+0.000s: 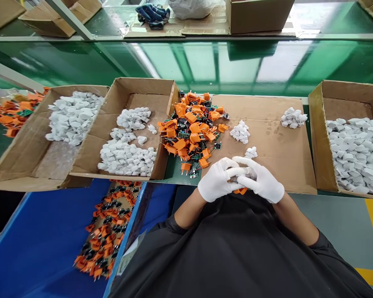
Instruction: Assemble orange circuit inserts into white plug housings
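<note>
Left hand (218,180): wears a white glove; closes bent fingers on an orange plug piece (241,191), mostly hidden by both gloves. Right hand (262,182): wears a matching glove; closes on the same piece from the opposite side. Position of piece: between the hands, by the near edge of a cardboard sheet (279,155).

On the sheet: a small white cluster (251,152) just beyond the fingers; a larger white cluster (240,132) behind; a far white cluster (294,118) near the right-hand back corner.

Left of the sheet: a heap of orange plugs (191,128) with green and black circuit boards; next, a middle carton (144,86) and a leftmost carton (15,161), both with white pieces inside. Right: a right-hand carton (324,136), piled with similar pieces. Lower left: more orange plugs (107,231) beside blue sheeting (49,231). Upper shelf: blue gloves (152,14).
</note>
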The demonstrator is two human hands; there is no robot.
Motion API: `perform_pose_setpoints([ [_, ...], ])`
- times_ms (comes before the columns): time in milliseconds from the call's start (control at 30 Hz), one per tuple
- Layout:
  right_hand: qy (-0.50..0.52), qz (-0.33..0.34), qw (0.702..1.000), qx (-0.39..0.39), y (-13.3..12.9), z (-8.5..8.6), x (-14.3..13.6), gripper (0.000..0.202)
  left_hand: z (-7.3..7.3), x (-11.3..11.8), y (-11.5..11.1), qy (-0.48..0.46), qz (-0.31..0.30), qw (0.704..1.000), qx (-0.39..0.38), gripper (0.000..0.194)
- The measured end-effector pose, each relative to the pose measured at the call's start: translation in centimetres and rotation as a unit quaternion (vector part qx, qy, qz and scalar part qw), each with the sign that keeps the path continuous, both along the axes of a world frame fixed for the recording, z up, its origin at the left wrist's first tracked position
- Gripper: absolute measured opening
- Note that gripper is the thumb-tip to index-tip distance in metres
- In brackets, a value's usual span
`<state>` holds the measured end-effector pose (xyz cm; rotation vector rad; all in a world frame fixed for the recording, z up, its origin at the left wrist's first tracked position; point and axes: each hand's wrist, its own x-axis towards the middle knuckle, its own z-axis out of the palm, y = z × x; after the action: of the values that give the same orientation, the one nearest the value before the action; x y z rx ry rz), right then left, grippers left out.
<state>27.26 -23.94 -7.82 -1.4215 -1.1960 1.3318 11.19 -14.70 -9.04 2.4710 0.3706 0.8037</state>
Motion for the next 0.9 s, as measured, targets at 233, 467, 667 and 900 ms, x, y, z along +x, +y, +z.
perform_pose_setpoints([
  [233,-0.008,-0.037,0.999,0.005,0.1,-0.1,-0.4,0.051,-0.5,0.3,-0.2,-0.017,0.016,1.0,0.016,0.027],
  [467,0.131,-0.004,0.991,-0.005,0.3,0.4,0.8,0.061,-0.4,0.5,-0.3,-0.086,0.039,0.992,-0.089,0.052],
  [667,0.136,-0.014,0.991,-0.01,0.2,-0.1,0.5,0.062,-1.3,0.7,0.1,-0.13,0.017,0.983,-0.131,0.036],
  [900,0.096,-0.038,0.994,0.019,-0.3,-0.7,-0.2,0.057,-2.1,0.6,1.0,-0.119,-0.017,0.983,-0.138,0.032],
])
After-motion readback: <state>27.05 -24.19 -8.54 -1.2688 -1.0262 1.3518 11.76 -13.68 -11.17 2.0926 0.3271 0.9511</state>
